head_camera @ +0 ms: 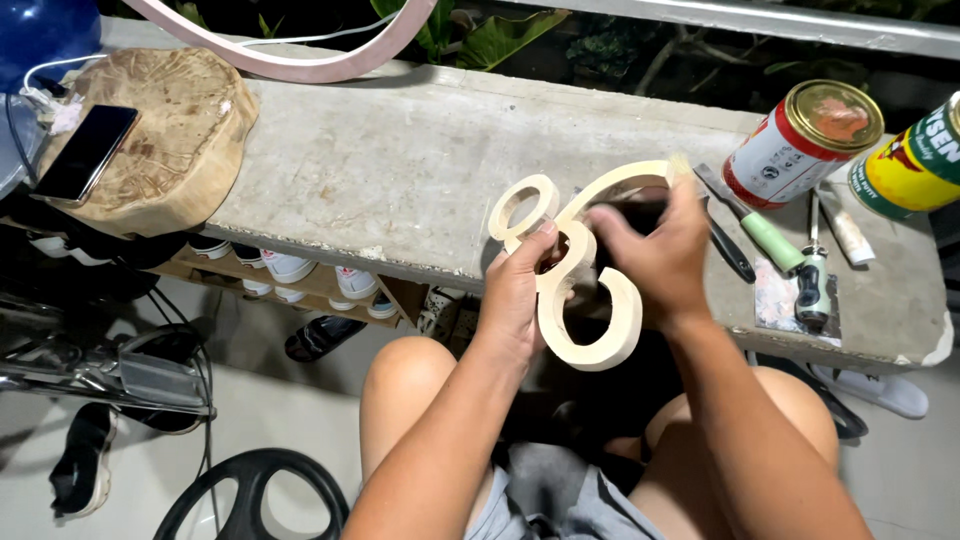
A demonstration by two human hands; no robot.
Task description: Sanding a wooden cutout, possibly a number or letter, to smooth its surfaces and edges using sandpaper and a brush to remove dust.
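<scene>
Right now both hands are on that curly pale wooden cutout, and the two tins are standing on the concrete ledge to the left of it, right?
Not quite. Both the left hand and the right hand are on the curly wooden cutout, but the two tins sit on the concrete ledge to its right, not left. The head view shows this.

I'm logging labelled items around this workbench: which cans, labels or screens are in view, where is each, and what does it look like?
Round tin can with red-and-white label and gold lid: upright on the concrete ledge, right of the hands.
Round can with yellow, green and red label: far right edge, tilted, partly cut off.
Dark rectangular phone with blank screen: on the wooden slab, upper left.
</scene>
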